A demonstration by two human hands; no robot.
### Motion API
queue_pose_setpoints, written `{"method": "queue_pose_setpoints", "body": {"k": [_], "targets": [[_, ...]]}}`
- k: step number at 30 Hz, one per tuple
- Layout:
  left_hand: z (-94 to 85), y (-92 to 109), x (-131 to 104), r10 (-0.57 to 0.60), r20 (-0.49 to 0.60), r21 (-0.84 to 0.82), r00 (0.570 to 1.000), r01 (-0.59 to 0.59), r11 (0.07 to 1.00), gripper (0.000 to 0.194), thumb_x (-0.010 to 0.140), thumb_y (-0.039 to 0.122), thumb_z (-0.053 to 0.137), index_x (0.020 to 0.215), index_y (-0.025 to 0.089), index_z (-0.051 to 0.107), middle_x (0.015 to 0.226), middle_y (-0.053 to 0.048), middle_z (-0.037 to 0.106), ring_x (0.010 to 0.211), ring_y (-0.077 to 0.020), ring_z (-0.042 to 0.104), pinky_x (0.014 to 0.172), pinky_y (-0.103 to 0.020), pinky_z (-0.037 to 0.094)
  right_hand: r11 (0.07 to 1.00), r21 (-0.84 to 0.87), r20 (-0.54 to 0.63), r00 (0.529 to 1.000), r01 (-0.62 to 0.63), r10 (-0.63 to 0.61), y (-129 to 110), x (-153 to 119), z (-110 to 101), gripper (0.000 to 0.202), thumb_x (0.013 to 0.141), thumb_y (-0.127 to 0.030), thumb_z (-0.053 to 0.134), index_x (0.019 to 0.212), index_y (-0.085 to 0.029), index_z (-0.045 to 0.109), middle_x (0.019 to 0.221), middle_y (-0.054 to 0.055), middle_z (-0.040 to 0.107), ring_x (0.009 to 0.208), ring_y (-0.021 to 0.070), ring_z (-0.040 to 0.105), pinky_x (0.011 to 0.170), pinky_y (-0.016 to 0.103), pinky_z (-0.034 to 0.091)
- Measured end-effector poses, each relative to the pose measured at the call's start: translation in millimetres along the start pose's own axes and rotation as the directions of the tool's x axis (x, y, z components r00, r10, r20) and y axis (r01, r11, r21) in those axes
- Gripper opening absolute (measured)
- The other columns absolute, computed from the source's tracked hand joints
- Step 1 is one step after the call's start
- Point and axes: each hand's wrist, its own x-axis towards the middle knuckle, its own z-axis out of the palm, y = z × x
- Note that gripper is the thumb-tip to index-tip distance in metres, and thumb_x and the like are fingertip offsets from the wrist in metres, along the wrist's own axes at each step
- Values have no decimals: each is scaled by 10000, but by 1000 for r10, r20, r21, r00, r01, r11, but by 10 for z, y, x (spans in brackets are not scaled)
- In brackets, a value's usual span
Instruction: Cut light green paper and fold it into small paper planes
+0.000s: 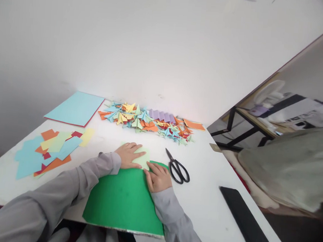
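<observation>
A small pale green sheet of paper lies at the far edge of a green sheet. My left hand rests flat on the pale paper, its fingers spread. At the paper's right corner, my right hand has thumb and index finger close together on its edge, the other fingers curled. Black-handled scissors lie just right of my right hand, blades pointing away from me.
Many folded paper planes are heaped along the wall, with purple pleated paper among them. Loose coloured paper pieces spread at left, before a light blue stack. A black flat object lies near the right edge.
</observation>
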Motion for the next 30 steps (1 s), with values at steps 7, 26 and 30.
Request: {"method": "queue_pose_setpoints", "body": {"k": [7, 26, 30], "targets": [[36, -16, -2, -1, -19, -31, 1000, 1, 1000, 707, 734, 695, 268, 1315, 296, 326, 1393, -99, 286, 1199, -320, 298, 957, -450, 236, 1000, -18, -67, 998, -19, 17, 172, 28, -27, 336, 821, -218, 443, 575, -204, 672, 847, 39, 701, 836, 179, 578, 752, 331, 368], [25, 53, -192, 234, -221, -47, 947, -250, 967, 255, 822, 304, 458, 1013, 236, 613, 1209, -107, 490, 1087, -242, 412, 912, -413, 365, 988, 144, 43, 997, 55, -62, -21, 275, 30, 349, 850, -216, 381, 657, -182, 670, 841, 49, 693, 736, 149, 557, 719, 277, 457], [77, 52, -242, 330, -200, -65, 923, -349, 935, 310, 848, 315, 412, 1074, 179, 575, 1127, -123, 555, 1038, -210, 469, 909, -390, 398, 991, 100, 53, 995, 83, -89, -37, 261, 40, 337, 854, -203, 375, 709, -176, 678, 868, 58, 693, 780, 147, 569, 753, 275, 458]]}}
